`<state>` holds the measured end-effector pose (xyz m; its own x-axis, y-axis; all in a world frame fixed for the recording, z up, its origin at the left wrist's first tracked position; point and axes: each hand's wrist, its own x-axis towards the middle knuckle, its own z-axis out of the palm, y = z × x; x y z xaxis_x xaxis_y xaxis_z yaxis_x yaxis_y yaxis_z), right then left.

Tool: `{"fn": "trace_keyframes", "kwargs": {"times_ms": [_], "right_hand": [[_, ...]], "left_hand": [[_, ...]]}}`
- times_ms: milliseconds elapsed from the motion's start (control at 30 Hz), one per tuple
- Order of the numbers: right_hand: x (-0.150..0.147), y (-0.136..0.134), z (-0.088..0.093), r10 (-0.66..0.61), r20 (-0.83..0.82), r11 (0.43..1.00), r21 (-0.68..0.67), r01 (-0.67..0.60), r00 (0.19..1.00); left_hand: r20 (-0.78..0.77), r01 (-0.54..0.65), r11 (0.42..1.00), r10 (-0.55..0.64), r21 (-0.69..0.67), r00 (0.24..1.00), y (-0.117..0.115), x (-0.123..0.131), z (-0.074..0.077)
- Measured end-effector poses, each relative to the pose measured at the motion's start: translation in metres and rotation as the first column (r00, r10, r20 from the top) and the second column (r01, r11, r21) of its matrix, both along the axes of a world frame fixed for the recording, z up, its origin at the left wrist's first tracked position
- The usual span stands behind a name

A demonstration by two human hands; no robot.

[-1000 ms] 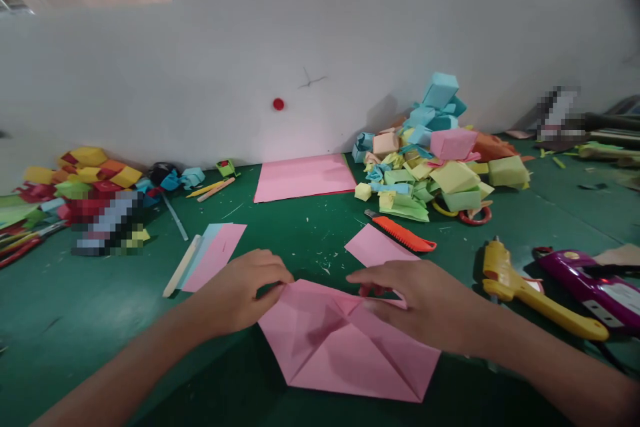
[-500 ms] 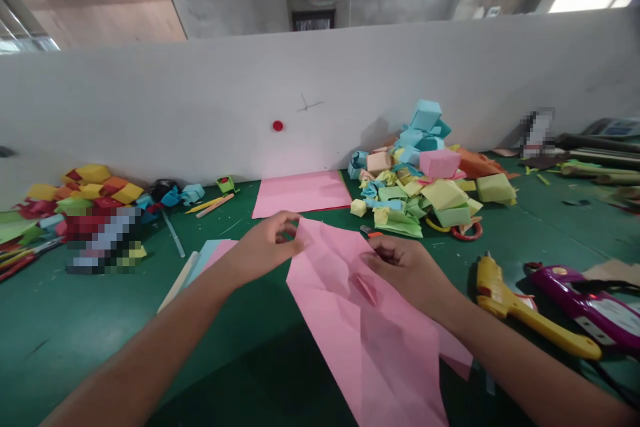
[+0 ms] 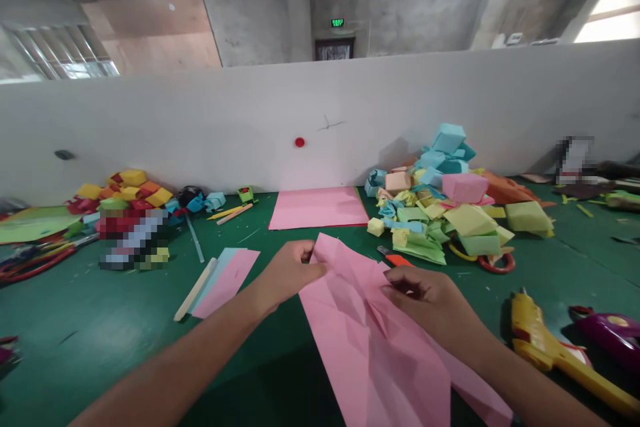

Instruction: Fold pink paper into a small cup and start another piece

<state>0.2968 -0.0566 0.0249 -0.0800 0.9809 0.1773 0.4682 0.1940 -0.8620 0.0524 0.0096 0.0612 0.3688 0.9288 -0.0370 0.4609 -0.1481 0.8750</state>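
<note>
Between my two hands is a large creased sheet of pink paper (image 3: 345, 340), its lower end running out of the bottom of the view. My left hand (image 3: 290, 273) pinches the upper left corner between thumb and fingers. On the upper right edge, my right hand (image 3: 425, 287) grips the paper in the same way. A folded ridge stands up in the sheet between them. Another piece of pink paper (image 3: 475, 380) shows under my right forearm. Just beyond the right hand lies an orange utility knife (image 3: 397, 259).
Folded paper boxes and scraps (image 3: 430, 207) are heaped at the back right, with red-handled scissors (image 3: 500, 261). A yellow glue gun (image 3: 540, 333) and a purple tool (image 3: 610, 330) lie right. Flat pink sheets (image 3: 320, 208) rest against the white partition (image 3: 225, 127). Paper strips (image 3: 227, 283) lie left.
The view has tilted up and turned left, so things appear lower and further right. Both hands keep hold of the pink paper, and its central crease has folded up more sharply.
</note>
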Motion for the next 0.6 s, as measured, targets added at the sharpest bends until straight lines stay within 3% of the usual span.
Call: {"fn": "trace_keyframes", "kwargs": {"times_ms": [333, 600], "right_hand": [[-0.01, -0.006, -0.003, 0.119, 0.04, 0.989, 0.081, -0.122, 0.992], [-0.013, -0.008, -0.004, 0.161, -0.039, 0.986, 0.041, -0.16, 0.986]], "left_hand": [[-0.064, -0.011, 0.999, 0.013, 0.034, 0.998, -0.006, 0.01, -0.006], [-0.085, -0.007, 0.998, 0.013, 0.065, 0.996, -0.005, 0.014, -0.012]]}}
